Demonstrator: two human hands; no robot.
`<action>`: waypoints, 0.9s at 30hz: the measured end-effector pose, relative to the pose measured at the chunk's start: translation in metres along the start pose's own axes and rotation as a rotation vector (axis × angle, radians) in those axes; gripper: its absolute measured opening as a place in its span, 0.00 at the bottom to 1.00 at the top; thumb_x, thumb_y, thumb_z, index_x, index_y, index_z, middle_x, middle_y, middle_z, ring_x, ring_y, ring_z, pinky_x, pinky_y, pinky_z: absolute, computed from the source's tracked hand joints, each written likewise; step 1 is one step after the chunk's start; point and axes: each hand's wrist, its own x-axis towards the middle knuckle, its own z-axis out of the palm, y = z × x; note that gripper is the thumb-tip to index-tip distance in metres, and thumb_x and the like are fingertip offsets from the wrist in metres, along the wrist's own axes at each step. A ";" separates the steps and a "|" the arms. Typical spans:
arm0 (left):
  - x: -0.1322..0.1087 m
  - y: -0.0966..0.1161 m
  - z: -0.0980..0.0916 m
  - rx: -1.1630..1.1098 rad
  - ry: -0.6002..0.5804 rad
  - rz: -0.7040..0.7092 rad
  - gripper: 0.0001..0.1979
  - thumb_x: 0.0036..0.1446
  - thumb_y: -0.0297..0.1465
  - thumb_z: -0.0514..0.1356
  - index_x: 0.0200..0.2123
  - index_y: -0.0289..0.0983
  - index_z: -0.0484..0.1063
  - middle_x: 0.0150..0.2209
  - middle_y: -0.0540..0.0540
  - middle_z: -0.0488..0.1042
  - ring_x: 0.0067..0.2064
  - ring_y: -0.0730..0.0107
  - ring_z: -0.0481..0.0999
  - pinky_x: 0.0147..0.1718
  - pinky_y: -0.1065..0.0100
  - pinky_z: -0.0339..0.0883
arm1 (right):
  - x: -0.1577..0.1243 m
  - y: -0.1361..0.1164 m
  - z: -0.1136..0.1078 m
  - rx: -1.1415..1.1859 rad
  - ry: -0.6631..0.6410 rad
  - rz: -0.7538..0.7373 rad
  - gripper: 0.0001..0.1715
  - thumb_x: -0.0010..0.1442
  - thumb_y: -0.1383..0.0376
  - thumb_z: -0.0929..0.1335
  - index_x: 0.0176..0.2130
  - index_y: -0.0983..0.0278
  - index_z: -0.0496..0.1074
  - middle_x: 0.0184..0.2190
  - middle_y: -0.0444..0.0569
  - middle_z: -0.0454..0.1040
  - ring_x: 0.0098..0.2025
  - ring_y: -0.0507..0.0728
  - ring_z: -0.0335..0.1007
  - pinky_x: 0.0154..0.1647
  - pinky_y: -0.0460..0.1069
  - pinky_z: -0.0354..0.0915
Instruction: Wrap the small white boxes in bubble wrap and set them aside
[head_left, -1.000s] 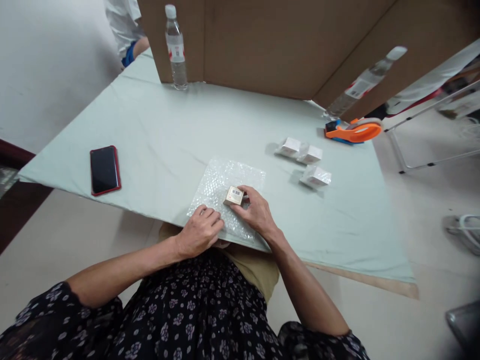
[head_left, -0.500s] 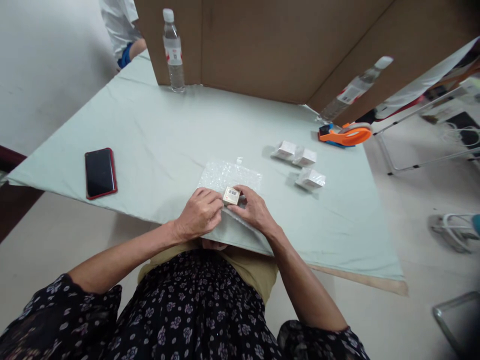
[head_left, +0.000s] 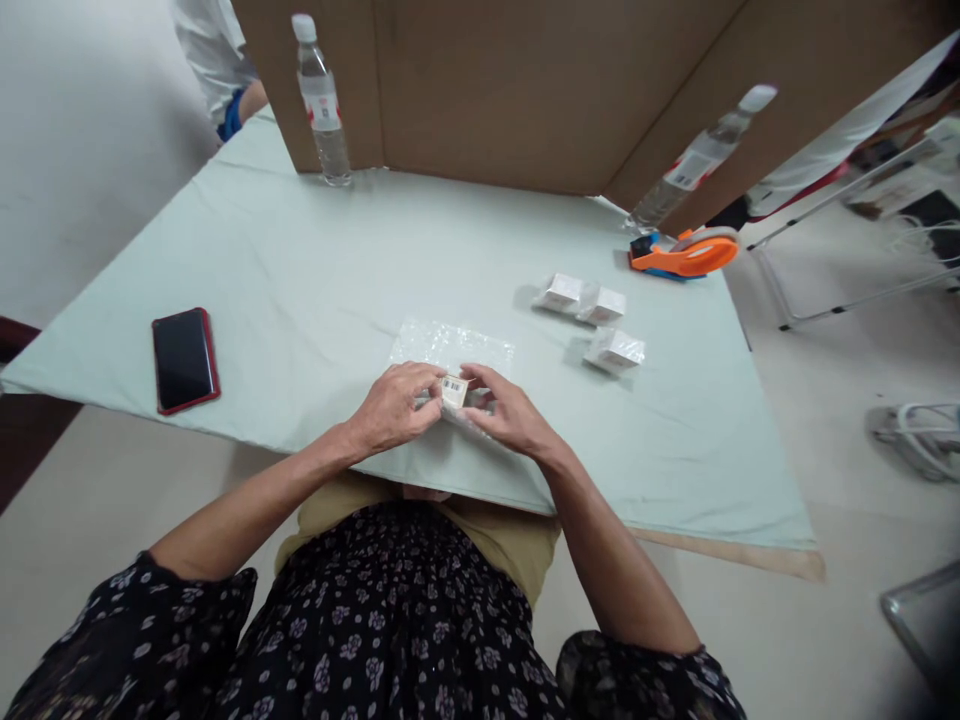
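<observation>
A small cream-coloured box (head_left: 454, 391) with a barcode label on its upper face is between my hands, over a sheet of bubble wrap (head_left: 431, 340). My left hand (head_left: 401, 400) grips the box's left side with thumb and fingers. From the right, my right hand (head_left: 510, 408) holds it, the index finger at the far corner and the thumb at the near one. The near part of the wrap shows below the box and is partly hidden by my hands.
Several small white boxes in clear wrap, one of them a wrapped box (head_left: 616, 350), lie to the right. Behind them are an orange tape dispenser (head_left: 686, 255) and a water bottle (head_left: 697, 160). Another bottle (head_left: 324, 105) stands by the cardboard panel (head_left: 495, 90). A phone (head_left: 185, 360) lies left.
My left fingers have opened from a curled position and now reach onto the box's left side. The box has tilted slightly. The whole view has shifted a little.
</observation>
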 end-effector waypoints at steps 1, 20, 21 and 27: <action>0.002 0.000 -0.001 -0.029 -0.006 -0.030 0.04 0.55 0.24 0.58 0.30 0.38 0.70 0.48 0.43 0.81 0.51 0.59 0.78 0.51 0.55 0.69 | -0.003 -0.003 -0.008 0.047 0.007 0.016 0.32 0.59 0.54 0.71 0.59 0.60 0.66 0.56 0.57 0.73 0.52 0.63 0.73 0.49 0.59 0.73; -0.011 -0.004 -0.011 0.120 -0.067 0.167 0.04 0.59 0.24 0.59 0.32 0.36 0.73 0.54 0.37 0.76 0.57 0.53 0.74 0.54 0.50 0.70 | -0.015 -0.026 -0.032 -0.034 0.067 -0.104 0.08 0.66 0.59 0.67 0.36 0.59 0.73 0.49 0.51 0.76 0.52 0.59 0.74 0.55 0.57 0.68; -0.019 -0.003 -0.011 0.155 -0.053 0.195 0.04 0.59 0.24 0.59 0.32 0.36 0.73 0.55 0.36 0.75 0.57 0.52 0.74 0.54 0.49 0.70 | -0.014 -0.026 -0.033 -0.057 0.086 -0.103 0.07 0.66 0.61 0.66 0.38 0.59 0.74 0.49 0.51 0.76 0.53 0.59 0.74 0.56 0.58 0.68; -0.048 -0.003 -0.005 0.232 0.002 0.212 0.04 0.59 0.23 0.59 0.34 0.35 0.73 0.58 0.33 0.72 0.58 0.50 0.73 0.55 0.49 0.70 | 0.012 -0.030 -0.018 -0.582 -0.167 -0.214 0.37 0.59 0.78 0.66 0.63 0.55 0.65 0.67 0.55 0.62 0.66 0.66 0.60 0.60 0.64 0.62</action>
